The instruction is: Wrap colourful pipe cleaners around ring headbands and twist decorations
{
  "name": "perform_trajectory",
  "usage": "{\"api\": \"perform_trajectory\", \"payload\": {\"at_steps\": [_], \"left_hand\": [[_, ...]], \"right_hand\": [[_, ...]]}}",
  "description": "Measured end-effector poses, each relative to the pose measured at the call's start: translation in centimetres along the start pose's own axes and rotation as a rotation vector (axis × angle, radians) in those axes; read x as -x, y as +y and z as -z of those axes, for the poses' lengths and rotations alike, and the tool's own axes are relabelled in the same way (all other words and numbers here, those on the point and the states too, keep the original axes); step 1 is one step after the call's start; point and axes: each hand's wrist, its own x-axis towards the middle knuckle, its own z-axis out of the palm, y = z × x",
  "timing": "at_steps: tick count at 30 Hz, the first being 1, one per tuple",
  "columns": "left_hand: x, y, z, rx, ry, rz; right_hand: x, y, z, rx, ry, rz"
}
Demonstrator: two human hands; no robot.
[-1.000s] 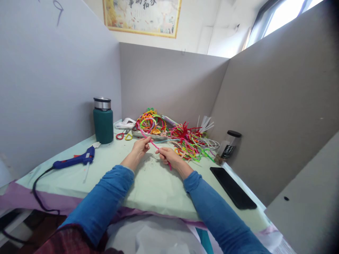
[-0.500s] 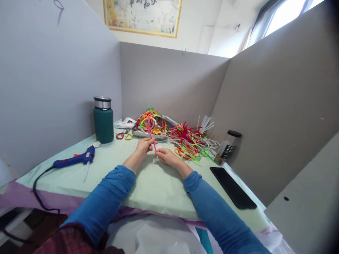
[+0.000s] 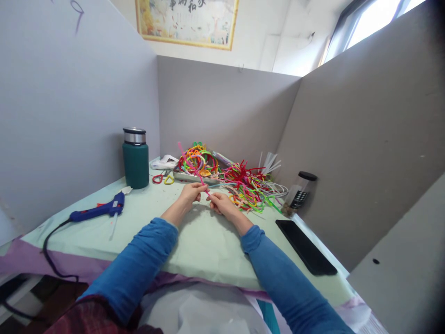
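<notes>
A pink pipe cleaner [image 3: 192,166] runs slantwise from above my hands, at upper left, down into my fingers. My left hand [image 3: 190,195] is closed, with thumb and finger pinching it. Close beside, on the right, my right hand [image 3: 221,205] pinches the lower end. Both hands are just above the pale green table cover [image 3: 205,246]. Behind them a metal tray [image 3: 187,176] bears a heap of coloured pipe cleaners [image 3: 198,157], and a loose pile of more pipe cleaners [image 3: 248,183] lies to its right.
At left stand a green bottle [image 3: 136,164] and, nearer, a blue glue gun [image 3: 97,211] with its cord hanging over the edge. Scissors [image 3: 163,178] lie by the tray. A black phone [image 3: 306,248] and a clear jar [image 3: 298,195] are at right. Grey partitions [image 3: 225,102] enclose the table.
The pink pipe cleaner has tilted, its upper end swinging left. My right hand has moved slightly up and right; both hands still pinch the pipe cleaner.
</notes>
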Motion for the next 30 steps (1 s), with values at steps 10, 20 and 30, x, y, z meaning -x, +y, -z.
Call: {"api": "perform_trajectory", "payload": {"at_steps": [10, 20, 30], "left_hand": [[-0.6, -0.1, 0.6, 0.185, -0.007, 0.130], [-0.4, 0.1, 0.4, 0.101, 0.041, 0.074], [-0.2, 0.7, 0.4, 0.202, -0.015, 0.163]], "right_hand": [[0.8, -0.9, -0.7, -0.172, -0.186, 0.027], [-0.1, 0.2, 0.4, -0.043, -0.009, 0.035], [0.1, -0.5, -0.2, -0.004, 0.003, -0.063]]}}
